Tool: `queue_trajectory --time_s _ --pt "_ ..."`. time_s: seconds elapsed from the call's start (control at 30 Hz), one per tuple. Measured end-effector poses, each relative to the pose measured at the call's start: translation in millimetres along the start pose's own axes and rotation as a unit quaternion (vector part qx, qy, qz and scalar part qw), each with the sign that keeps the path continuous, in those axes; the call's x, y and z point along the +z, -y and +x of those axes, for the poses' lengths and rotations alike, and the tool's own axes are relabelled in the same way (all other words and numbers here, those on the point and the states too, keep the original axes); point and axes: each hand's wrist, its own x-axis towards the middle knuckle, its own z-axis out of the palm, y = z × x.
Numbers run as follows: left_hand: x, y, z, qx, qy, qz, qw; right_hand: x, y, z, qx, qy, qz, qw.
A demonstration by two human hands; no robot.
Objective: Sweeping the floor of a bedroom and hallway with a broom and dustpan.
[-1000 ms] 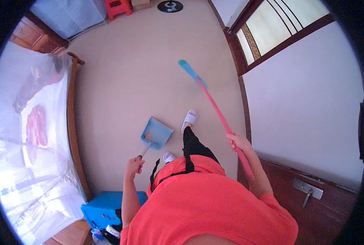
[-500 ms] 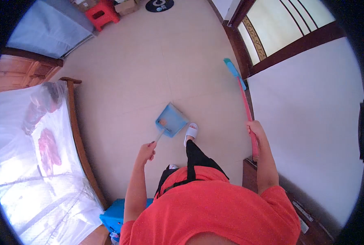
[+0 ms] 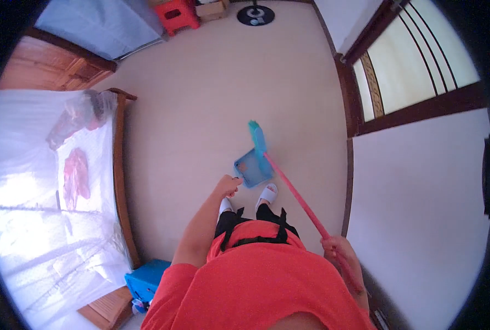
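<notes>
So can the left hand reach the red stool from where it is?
Probably not. The left hand grips the blue dustpan near the feet, while the red stool stands far across bare floor.

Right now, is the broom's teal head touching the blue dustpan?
Cannot tell. In the head view the broom head overlaps the far edge of the blue dustpan with no gap showing, but from straight above, contact and hovering just over it look alike.
</notes>
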Motion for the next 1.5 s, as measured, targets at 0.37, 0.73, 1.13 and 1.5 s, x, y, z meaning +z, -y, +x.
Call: queue_trajectory --time_s 0.37,0.73,1.13,1.5 --pt "-93 38 -24 0.012 -0.045 -0.162 0.986 83 95 0 -0.172 -0.014 -0.165 0.971" --pt "-242 74 -70 0.107 -0.120 -0.390 0.907 224 237 74 -0.233 -0.121 -0.231 0.937" --pt "-425 11 1 0.134 -0.175 -0.458 0.861 383 369 152 -0.165 -0.018 -0.159 0.973" --pt "-537 -91 63 0.042 -0.281 -0.583 0.761 512 598 283 -0.186 0.030 -0.403 0.896"
